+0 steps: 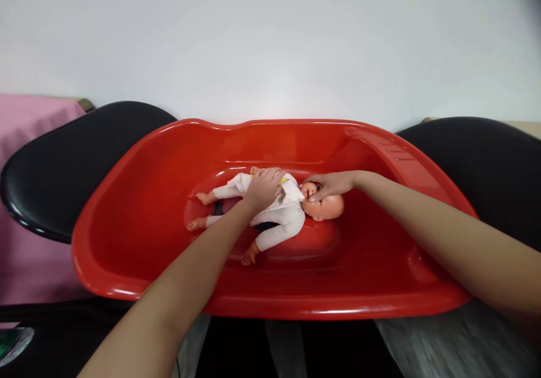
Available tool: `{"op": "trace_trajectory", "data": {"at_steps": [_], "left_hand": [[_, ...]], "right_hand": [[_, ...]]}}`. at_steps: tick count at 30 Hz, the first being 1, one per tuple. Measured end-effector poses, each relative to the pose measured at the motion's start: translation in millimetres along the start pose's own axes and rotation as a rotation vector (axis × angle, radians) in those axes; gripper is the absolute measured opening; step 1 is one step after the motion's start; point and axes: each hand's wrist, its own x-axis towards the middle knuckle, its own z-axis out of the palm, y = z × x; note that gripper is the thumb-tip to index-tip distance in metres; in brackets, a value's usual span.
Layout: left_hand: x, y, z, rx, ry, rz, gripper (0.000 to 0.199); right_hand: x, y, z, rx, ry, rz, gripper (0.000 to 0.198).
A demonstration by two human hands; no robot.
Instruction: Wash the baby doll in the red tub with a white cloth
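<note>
A baby doll (282, 229) in white clothes lies on its back in a red baby bathtub (139, 226), its head to the right and bare feet to the left. On the doll's chest is a loose white cloth (292, 193) with a bit of yellow showing at its edge. My left hand (265, 189) is bent over this cloth, fingers curled into it; the fingertips are partly hidden. Across the doll's face (311, 191) reaches my right hand (333, 183), its thumb and fingers on either side of the cheek and mouth.
The tub rests between a black padded seat (84, 164) on the left and another black seat (477, 158) on the right. Pink cloth (34, 124) hangs at far left. A white wall (270, 45) rises behind. A green shiny object (10, 344) is at lower left.
</note>
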Motion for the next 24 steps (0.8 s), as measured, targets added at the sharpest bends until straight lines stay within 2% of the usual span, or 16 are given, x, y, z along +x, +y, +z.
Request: {"op": "trace_trajectory", "data": {"at_steps": [4,6,8,13,18,21,24], "left_hand": [[-1.9,-11.9,-2.5,0.118,-0.045,-0.211,0.033],[0.6,-14.2,-5.5,0.077,-0.091,-0.32,0.034],[2.9,-13.4,-6.1,-0.006,-0.146,-0.356,0.034],[3.6,-3.9,-2.3,-0.1,-0.226,-0.223,0.036],[3.0,0.5,-2.4,-0.222,-0.142,-0.085,0.039],[1.0,-0.3,1.3,-0.124,-0.165,-0.093,0.05],[-1.8,-1.5,4.3,-0.032,-0.189,-0.139,0.044]], "right_hand": [[-0.4,-1.7,-0.6,0.039,-0.021,0.037,0.075],[-0.2,-1.8,-0.4,0.04,-0.024,0.037,0.073],[0.4,-0.8,-0.1,0.035,-0.022,0.039,0.074],[2.3,2.8,-0.4,-0.001,-0.009,0.038,0.076],[1.0,-2.1,-0.8,0.016,-0.021,0.032,0.077],[0.5,-3.9,-0.6,0.069,-0.043,-0.014,0.082],[1.2,-1.6,-0.8,0.023,-0.021,-0.005,0.086]]}}
